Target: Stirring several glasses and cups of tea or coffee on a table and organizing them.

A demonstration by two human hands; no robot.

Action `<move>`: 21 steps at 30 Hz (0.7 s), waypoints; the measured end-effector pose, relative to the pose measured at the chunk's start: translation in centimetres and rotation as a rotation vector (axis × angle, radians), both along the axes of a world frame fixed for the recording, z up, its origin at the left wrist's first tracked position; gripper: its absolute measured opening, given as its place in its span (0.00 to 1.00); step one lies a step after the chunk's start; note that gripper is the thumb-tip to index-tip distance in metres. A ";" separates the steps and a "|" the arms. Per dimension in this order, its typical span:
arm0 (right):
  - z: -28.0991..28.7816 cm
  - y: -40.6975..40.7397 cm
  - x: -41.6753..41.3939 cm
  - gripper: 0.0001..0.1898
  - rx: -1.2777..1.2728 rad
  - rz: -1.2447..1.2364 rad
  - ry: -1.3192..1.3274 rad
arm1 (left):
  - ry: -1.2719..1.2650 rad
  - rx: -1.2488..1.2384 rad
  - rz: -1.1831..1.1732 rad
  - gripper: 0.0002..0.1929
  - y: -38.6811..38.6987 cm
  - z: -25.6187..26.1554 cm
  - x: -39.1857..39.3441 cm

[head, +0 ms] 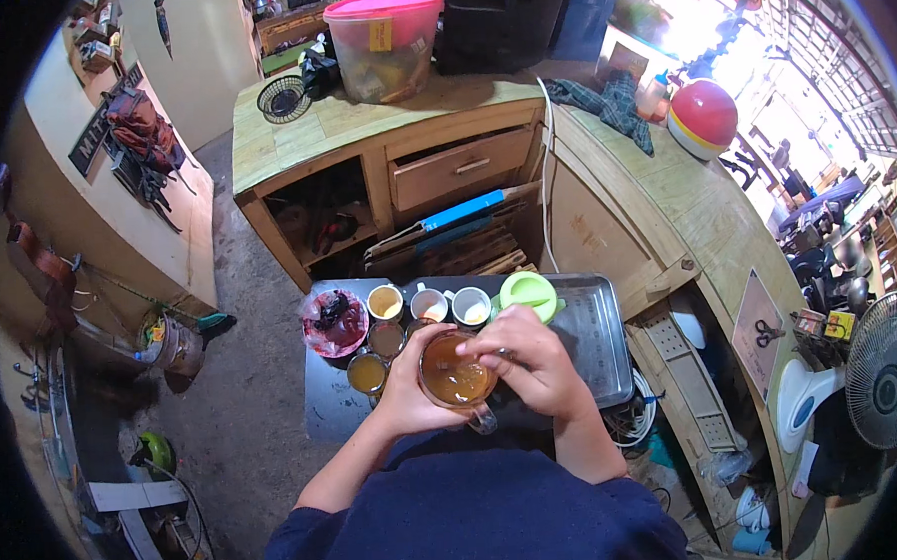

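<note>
My left hand (403,402) is wrapped around a glass mug (453,385) of amber-brown liquid, its handle towards me. Over the rim, my right hand (531,355) pinches what looks like a metal spoon (506,355); its lower end is hard to make out in the liquid. Close beyond the mug stand several cups, among them a cup with yellowish contents (385,303), a white mug (471,307) and a glass of yellow liquid (367,374). Beside them are a pitcher with a light green lid (528,295) and a red-stained bowl lined with plastic (335,322).
A metal tray (590,341) lies at the right of the low grey table (327,417). Behind stands a wooden counter (292,148) with a pink-lidded plastic tub (386,50) and a black basket (284,99). At the right are a ball-like red and white object (703,119) and a fan (884,370).
</note>
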State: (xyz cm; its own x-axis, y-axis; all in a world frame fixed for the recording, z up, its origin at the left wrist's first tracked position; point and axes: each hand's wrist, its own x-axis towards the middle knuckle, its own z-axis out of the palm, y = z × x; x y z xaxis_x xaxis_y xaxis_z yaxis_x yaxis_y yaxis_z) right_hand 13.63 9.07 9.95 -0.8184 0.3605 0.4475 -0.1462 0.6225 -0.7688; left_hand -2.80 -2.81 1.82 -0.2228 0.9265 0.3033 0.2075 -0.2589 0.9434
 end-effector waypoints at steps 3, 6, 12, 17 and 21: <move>0.2 0.2 -0.1 0.10 0.269 -0.159 -0.015 | 0.017 0.039 0.003 0.51 0.1 0.0 0.0; -0.2 0.3 -0.1 0.10 0.153 -0.007 -0.120 | -0.024 0.004 0.004 0.52 -0.1 0.0 0.0; 0.3 0.2 0.0 0.11 0.296 -0.138 -0.108 | 0.004 0.030 0.010 0.52 0.1 -0.1 0.0; -0.3 0.1 -0.2 0.10 0.086 0.015 -0.008 | 0.010 0.004 0.010 0.51 0.1 -0.4 0.0; 0.2 0.3 -0.4 0.10 0.276 -0.110 -0.096 | 0.018 0.036 0.021 0.51 0.1 -0.1 0.1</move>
State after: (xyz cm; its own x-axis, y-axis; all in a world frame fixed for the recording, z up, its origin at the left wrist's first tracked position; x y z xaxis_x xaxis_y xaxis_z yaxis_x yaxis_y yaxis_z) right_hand 13.28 9.37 10.11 -0.8243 0.3253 0.4634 -0.0011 0.8175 -0.5759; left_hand -2.67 -2.68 1.68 -0.2364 0.9100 0.3406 0.2306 -0.2879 0.9295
